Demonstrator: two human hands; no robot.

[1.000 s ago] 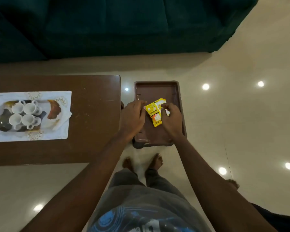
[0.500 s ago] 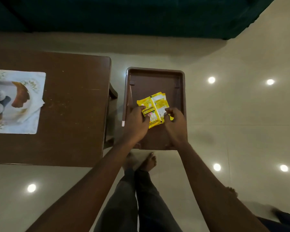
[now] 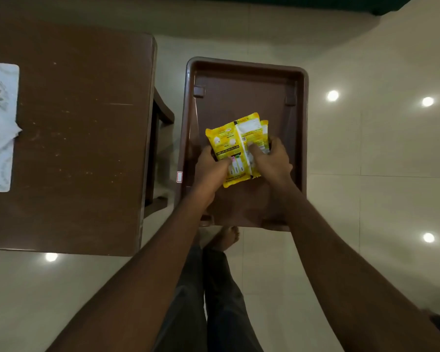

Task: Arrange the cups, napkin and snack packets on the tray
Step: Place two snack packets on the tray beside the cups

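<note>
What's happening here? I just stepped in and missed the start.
A person stands over a brown tray and holds yellow snack packets above its middle, left hand on one side and right hand on the other. The wooden table alongside carries a white mat.

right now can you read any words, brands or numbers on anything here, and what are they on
Nothing can be read for sure.
Yellow snack packets, held by the left hand and right hand: printed panels and a dark strip of lettering, too blurred to read.
Small red-edged sticker on the brown tray: no text can be made out.
White mat on the table: pattern only, no words.
</note>
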